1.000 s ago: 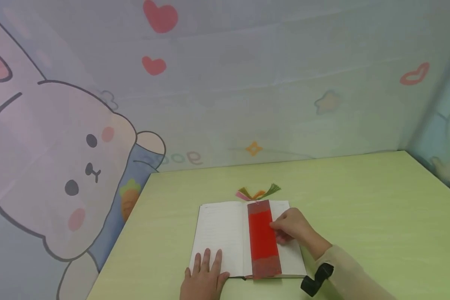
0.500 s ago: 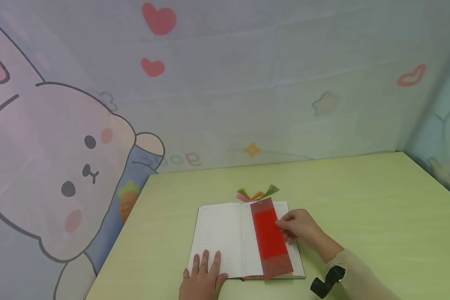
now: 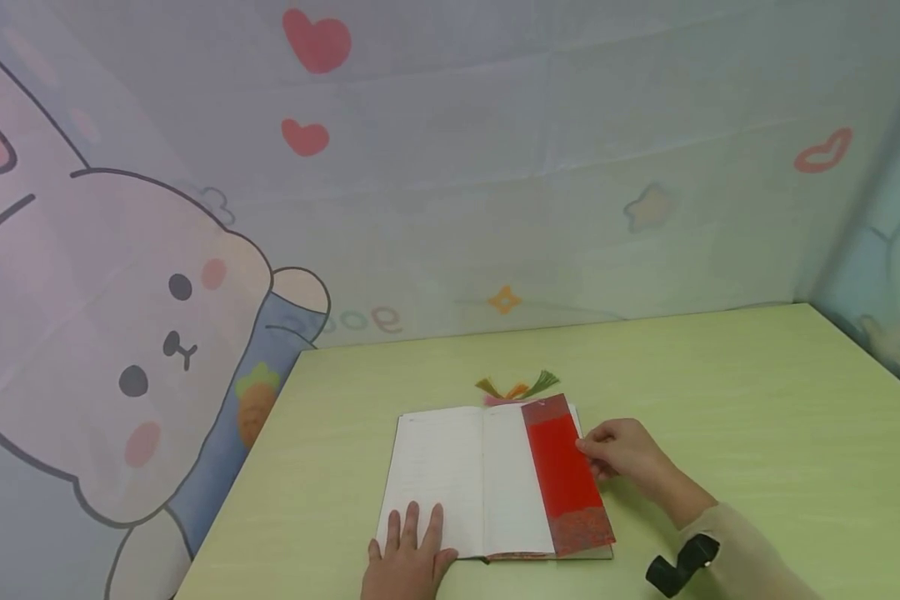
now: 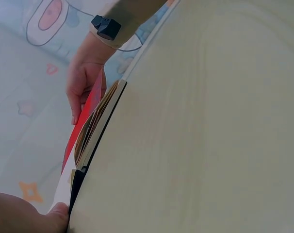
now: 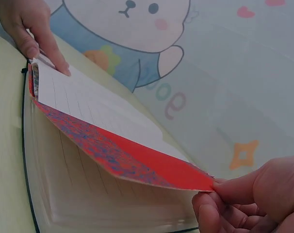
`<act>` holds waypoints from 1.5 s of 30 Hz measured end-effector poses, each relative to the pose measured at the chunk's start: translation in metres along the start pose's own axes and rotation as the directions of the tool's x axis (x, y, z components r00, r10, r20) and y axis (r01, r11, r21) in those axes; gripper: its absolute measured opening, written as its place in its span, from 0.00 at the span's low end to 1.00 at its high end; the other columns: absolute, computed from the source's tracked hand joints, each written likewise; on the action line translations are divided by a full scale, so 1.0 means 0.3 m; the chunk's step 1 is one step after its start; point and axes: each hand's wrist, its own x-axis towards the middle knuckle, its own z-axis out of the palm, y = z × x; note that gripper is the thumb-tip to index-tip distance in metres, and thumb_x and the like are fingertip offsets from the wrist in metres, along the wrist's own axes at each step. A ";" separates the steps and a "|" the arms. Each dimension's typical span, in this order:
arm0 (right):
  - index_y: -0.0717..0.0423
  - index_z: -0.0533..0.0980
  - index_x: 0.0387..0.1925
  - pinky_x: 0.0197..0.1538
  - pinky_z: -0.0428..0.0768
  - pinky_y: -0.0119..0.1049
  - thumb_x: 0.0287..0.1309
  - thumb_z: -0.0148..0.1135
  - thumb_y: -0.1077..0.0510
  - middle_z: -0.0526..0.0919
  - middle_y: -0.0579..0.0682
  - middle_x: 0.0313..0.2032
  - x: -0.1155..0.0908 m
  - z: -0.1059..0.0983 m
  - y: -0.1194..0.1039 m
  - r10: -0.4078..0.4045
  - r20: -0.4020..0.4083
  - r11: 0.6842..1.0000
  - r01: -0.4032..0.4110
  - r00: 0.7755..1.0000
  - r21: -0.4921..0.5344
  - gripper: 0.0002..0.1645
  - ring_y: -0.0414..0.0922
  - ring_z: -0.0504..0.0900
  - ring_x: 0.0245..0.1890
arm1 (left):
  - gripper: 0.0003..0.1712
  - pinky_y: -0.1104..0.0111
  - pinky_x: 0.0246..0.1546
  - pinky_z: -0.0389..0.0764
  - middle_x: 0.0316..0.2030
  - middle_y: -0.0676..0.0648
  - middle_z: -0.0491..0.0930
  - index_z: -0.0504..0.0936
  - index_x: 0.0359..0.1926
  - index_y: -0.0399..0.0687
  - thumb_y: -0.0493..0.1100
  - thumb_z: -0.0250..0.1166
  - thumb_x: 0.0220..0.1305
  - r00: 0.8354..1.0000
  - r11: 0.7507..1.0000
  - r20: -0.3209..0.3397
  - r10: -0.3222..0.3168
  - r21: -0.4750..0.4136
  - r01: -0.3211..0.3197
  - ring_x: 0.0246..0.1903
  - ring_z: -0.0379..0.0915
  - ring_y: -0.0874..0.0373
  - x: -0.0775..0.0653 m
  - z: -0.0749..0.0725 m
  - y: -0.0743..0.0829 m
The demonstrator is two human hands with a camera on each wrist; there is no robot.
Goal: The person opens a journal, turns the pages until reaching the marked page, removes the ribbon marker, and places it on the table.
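Note:
An open notebook lies on the table with pale lined pages. My left hand rests with spread fingers on the lower left page, its thumb at the bottom edge. Between thumb and fingers, my right hand pinches the right long edge of a wide red bookmark with patterned ends. The bookmark slants across the right part of the right page. In the right wrist view, the red bookmark is raised at an angle above a lined page. Coloured tassels stick out past the notebook's top edge.
The yellow-green table extends around the notebook. A printed cloth backdrop with a cartoon rabbit and hearts rises behind the table. A black wrist camera sits on the right sleeve.
My right hand has moved right, drawing the bookmark from near the notebook's middle toward the right page's outer edge, and the bookmark has tilted. My left hand stays in place on the left page.

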 end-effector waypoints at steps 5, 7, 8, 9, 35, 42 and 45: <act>0.70 0.75 0.39 0.29 0.79 0.36 0.59 0.61 0.60 0.77 0.54 0.24 -0.002 -0.029 0.022 0.006 -0.007 1.000 -0.006 1.000 0.009 0.14 0.45 0.76 0.22 | 0.31 0.41 0.48 0.68 0.59 0.38 0.70 0.70 0.62 0.51 0.62 0.51 0.63 0.999 1.000 -0.035 -0.002 0.011 0.003 0.59 0.62 0.38 -0.007 0.008 -0.001; 0.71 0.74 0.39 0.29 0.79 0.36 0.59 0.60 0.60 0.77 0.54 0.25 -0.002 -0.041 0.031 0.006 -0.010 1.000 -0.006 1.000 0.015 0.14 0.45 0.76 0.22 | 0.31 0.41 0.47 0.68 0.58 0.39 0.71 0.70 0.61 0.51 0.62 0.51 0.63 0.999 1.000 -0.050 -0.004 0.019 0.005 0.59 0.63 0.38 -0.009 0.012 -0.001; 0.71 0.74 0.39 0.29 0.79 0.36 0.59 0.60 0.60 0.77 0.54 0.25 -0.002 -0.047 0.035 0.011 -0.016 1.000 -0.011 1.000 0.019 0.14 0.45 0.76 0.23 | 0.31 0.41 0.47 0.69 0.58 0.39 0.71 0.70 0.61 0.51 0.62 0.51 0.63 0.999 1.000 -0.053 -0.004 0.022 0.005 0.59 0.63 0.38 -0.009 0.014 -0.002; 0.71 0.74 0.39 0.29 0.79 0.36 0.59 0.60 0.60 0.77 0.54 0.25 -0.002 -0.054 0.039 0.010 -0.019 1.000 -0.009 1.000 0.016 0.15 0.45 0.76 0.23 | 0.31 0.41 0.47 0.68 0.58 0.39 0.71 0.70 0.61 0.51 0.62 0.51 0.63 0.999 1.000 -0.051 -0.006 0.023 0.007 0.59 0.63 0.38 -0.008 0.015 -0.002; 0.73 0.73 0.39 0.27 0.78 0.36 0.60 0.59 0.59 0.76 0.53 0.23 -0.037 -0.215 0.111 0.014 -0.040 0.992 -0.019 0.999 -0.125 0.16 0.45 0.75 0.22 | 0.31 0.41 0.47 0.69 0.59 0.39 0.70 0.69 0.62 0.52 0.61 0.53 0.63 0.999 0.999 -0.049 -0.009 0.036 0.011 0.59 0.63 0.39 -0.015 -0.003 0.004; 0.69 0.73 0.31 0.23 0.74 0.36 0.57 0.60 0.61 0.75 0.51 0.22 -0.049 -0.211 0.104 -0.113 -0.108 0.917 0.062 0.988 -0.393 0.11 0.44 0.71 0.20 | 0.31 0.41 0.47 0.69 0.59 0.39 0.70 0.69 0.62 0.52 0.61 0.53 0.63 0.998 0.999 -0.054 -0.007 0.037 0.009 0.59 0.63 0.39 -0.018 -0.005 0.006; 0.66 0.72 0.28 0.23 0.71 0.36 0.56 0.60 0.63 0.73 0.51 0.21 -0.053 -0.201 0.099 -0.144 -0.119 0.881 0.073 0.982 -0.468 0.09 0.44 0.70 0.20 | 0.31 0.41 0.46 0.70 0.58 0.39 0.71 0.70 0.62 0.53 0.61 0.53 0.62 0.997 0.999 -0.078 0.002 0.049 0.002 0.59 0.64 0.39 -0.020 -0.002 0.006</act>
